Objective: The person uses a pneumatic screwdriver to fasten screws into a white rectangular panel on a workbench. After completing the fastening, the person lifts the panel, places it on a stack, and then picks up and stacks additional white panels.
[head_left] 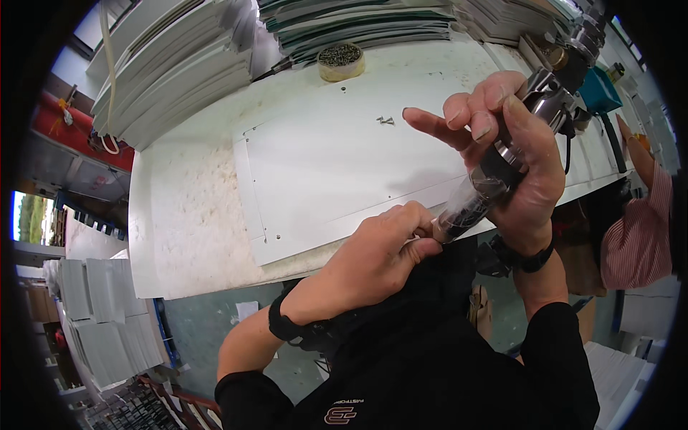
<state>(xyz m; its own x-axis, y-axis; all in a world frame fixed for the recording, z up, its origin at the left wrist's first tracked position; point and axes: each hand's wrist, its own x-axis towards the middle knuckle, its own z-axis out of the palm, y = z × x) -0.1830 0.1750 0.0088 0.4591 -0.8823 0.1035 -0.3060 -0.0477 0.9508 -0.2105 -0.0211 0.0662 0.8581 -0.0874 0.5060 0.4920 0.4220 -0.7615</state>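
Right hand: your right hand is turning its palm side up and cradling the power driver; the fingers are standing partly open, with the forefinger reaching out to the left.
Left hand: your left hand is curling nearly closed, its thumb and forefinger pinching at the driver's lower tip (whether a screw is sitting between them, I cannot tell).
Driver: it is slanting from upper right to lower left above the near edge of the panel, showing a black and silver body and a clear sleeve toward the tip.
Panel: the white panel is lying flat on the worktable, showing small dark spots near its corners and thin lines along its borders.
Loose screws: a few screws are lying together on the panel, left of your right forefinger.
Tub: a round, pale yellow tub is holding many small metal pieces beyond the screws.
Stacks: white boards are rising at the far left of the table, and green-edged sheets are lying behind the tub.
Wrists: 2 black bands, 1 on each side, are circling your wrists.
Right side: a teal dustpan is resting past the driver, and 1 other person in a striped top is standing nearby.
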